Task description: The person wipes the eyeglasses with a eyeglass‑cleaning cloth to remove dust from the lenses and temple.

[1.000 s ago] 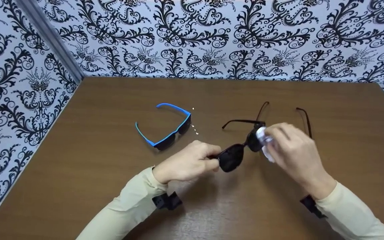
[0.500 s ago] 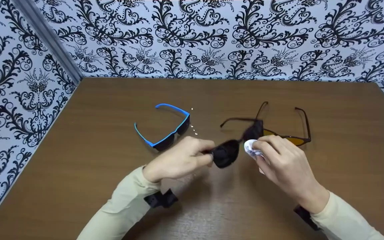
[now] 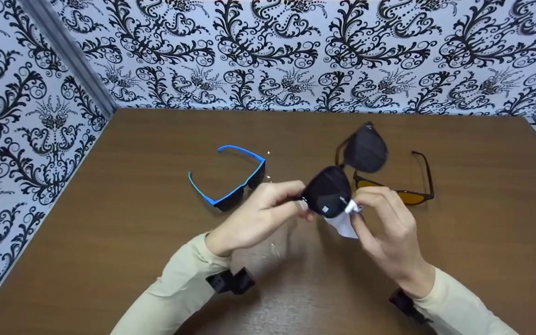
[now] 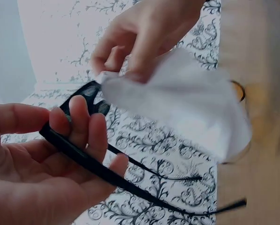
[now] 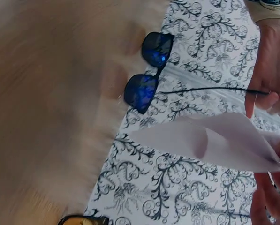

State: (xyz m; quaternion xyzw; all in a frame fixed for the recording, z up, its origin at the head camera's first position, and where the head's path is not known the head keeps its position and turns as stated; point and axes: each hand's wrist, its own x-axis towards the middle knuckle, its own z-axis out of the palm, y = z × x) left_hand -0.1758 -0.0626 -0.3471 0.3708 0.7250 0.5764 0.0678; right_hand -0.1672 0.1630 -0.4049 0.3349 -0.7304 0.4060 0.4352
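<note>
My left hand (image 3: 258, 216) grips a pair of black sunglasses (image 3: 326, 190) by one end of the frame, near the hinge. They are raised above the table and tilted, the dark lenses facing up toward the head camera. In the left wrist view, its fingers (image 4: 79, 119) curl round the frame, and the two temples stretch away unfolded. My right hand (image 3: 386, 228) pinches a white cloth (image 3: 342, 225) at the lower edge of the nearer lens. The cloth hangs loose in the left wrist view, hiding part of the scene behind it.
Blue-framed sunglasses (image 3: 230, 199) lie unfolded on the brown table (image 3: 156, 158) at left. Dark-framed glasses with yellow lenses (image 3: 412, 197) lie to the right, partly behind the right hand. Small white bits (image 3: 268, 152) sit near the blue pair. Patterned walls (image 3: 296, 56) border the table.
The black sunglasses have swung up, their far lens rising, and turned toward the head camera. My right hand has moved left with the cloth, from the far lens to the nearer one.
</note>
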